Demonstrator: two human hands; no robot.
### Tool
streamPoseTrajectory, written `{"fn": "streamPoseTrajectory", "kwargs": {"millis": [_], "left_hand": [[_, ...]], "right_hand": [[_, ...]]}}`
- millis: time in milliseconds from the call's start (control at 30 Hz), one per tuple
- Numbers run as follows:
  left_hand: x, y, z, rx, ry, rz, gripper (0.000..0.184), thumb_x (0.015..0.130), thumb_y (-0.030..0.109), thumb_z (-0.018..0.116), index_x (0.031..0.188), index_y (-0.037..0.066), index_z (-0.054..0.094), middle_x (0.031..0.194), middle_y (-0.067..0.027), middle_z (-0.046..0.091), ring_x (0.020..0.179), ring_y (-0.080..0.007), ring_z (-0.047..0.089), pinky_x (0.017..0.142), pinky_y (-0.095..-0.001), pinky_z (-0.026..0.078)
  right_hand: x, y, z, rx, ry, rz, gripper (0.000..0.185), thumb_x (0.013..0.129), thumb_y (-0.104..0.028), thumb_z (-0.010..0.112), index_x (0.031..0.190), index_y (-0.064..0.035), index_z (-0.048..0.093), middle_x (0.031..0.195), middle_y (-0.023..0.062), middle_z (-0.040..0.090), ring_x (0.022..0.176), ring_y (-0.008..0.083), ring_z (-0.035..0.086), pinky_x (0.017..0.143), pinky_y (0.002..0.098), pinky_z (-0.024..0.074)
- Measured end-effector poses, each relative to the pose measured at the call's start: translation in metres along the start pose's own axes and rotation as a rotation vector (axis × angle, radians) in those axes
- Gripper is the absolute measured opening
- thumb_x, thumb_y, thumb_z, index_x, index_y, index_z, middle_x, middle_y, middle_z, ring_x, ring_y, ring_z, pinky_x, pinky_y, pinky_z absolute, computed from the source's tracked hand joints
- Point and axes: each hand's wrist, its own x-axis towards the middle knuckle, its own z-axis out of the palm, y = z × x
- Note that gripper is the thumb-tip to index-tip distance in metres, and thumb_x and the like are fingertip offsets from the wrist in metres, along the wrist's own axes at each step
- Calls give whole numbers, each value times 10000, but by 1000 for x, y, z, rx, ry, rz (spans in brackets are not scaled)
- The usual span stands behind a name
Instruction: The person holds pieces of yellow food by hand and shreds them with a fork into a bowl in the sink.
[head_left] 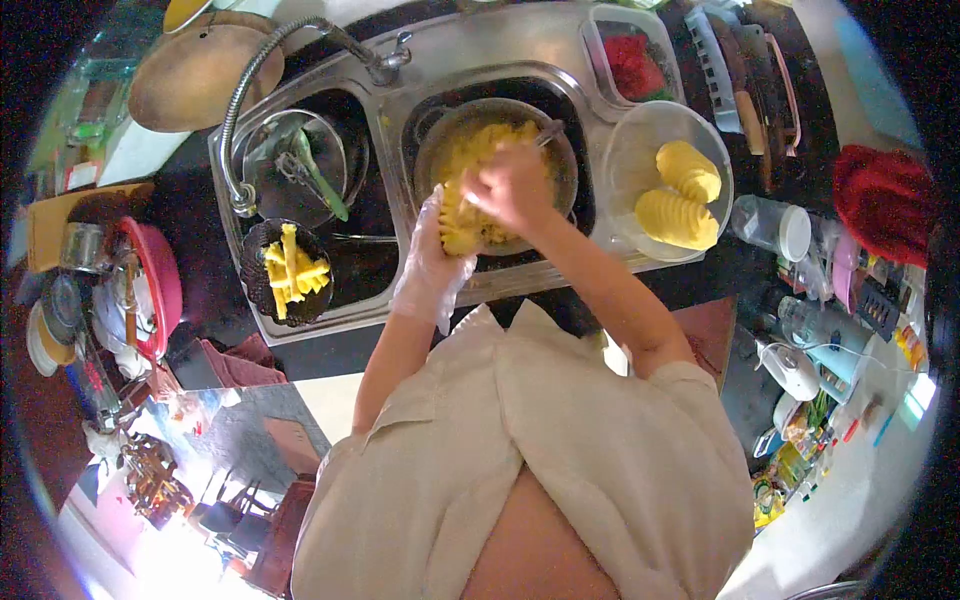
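Note:
My left hand (435,265), in a clear plastic glove, is wrapped round a yellow ridged pineapple (460,232) over a round bowl (568,185) in the right sink basin. My bare right hand (515,190) is closed just above the fruit; whatever is in its fingers is hidden and blurred. Yellow peelings (500,135) lie in the bowl, and a dark handle (549,132) rests at its rim. Two carved pineapples (688,170) sit in a clear bowl (625,140) to the right. Yellow strips (292,275) fill a dark basket at the left.
A metal faucet (238,110) arches over the left basin, which holds a pot lid or pan (262,160) with a green-handled tool (325,190). A plastic container with red contents (632,68) stands behind the clear bowl. Knives (748,110) lie at the back right.

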Motion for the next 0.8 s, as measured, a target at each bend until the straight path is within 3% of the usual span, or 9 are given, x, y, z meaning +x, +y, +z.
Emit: {"fn": "streamPoseTrajectory", "kwargs": {"millis": [233,267,333,433,500,533,633,733,800], "left_hand": [[9,9,1,-112,78,-114,726,698,-100,627,1345,22,322,1157,-97,540,1051,-172,542,893,-281,450],[18,5,-2,-150,168,-73,441,800,115,592,1211,64,440,1105,-69,584,999,-170,580,837,-288,491],[9,0,-4,-184,279,-62,284,902,330,557,1076,106,558,1053,-41,628,947,-168,618,782,-295,531],[-6,12,19,-13,119,-28,291,895,330,571,1093,119,546,1020,-32,624,904,-162,623,752,-280,528],[-24,24,36,873,-31,415,665,685,-130,611,1297,16,395,1125,-91,564,1012,-195,570,833,-276,473],[-16,12,17,875,-33,408,665,685,-130,611,1297,16,395,1125,-91,564,1012,-195,570,833,-276,473],[14,-6,-17,92,-2,-3,518,777,-10,632,1258,38,448,1071,-86,592,969,-197,591,812,-285,491],[-4,11,20,-76,5,-72,361,882,208,596,1205,78,499,1041,-70,607,951,-197,596,787,-297,510],[-5,26,40,-327,262,-331,341,930,394,479,1122,117,533,997,-25,608,914,-162,606,720,-273,514]], "right_hand": [[6,32,-6,-124,85,16,267,681,-200,674,476,-83,549,518,63,532,591,254,526,625,414,378],[18,30,-11,-119,89,-9,267,681,-200,674,476,-83,549,518,63,532,591,254,526,625,414,378],[17,-3,-30,-16,16,57,285,707,-229,649,484,-81,554,534,72,545,597,255,525,626,413,375],[3,1,-9,14,59,-6,306,697,-244,660,467,-80,544,530,75,550,589,246,522,608,397,369],[-2,29,8,-68,65,-34,311,691,-234,666,453,-79,540,527,73,550,587,238,533,621,384,387],[-6,28,4,-67,63,-27,311,691,-234,666,453,-79,540,527,73,550,587,238,533,621,384,387],[6,12,-8,-113,59,55,306,704,-237,658,463,-78,555,530,72,554,590,251,538,632,407,391],[4,-8,-7,34,64,23,306,707,-233,660,464,-78,558,521,76,547,578,258,531,631,412,393],[9,8,1,3,117,-45,309,703,-232,671,461,-80,554,519,71,540,582,261,528,637,412,395]]}}
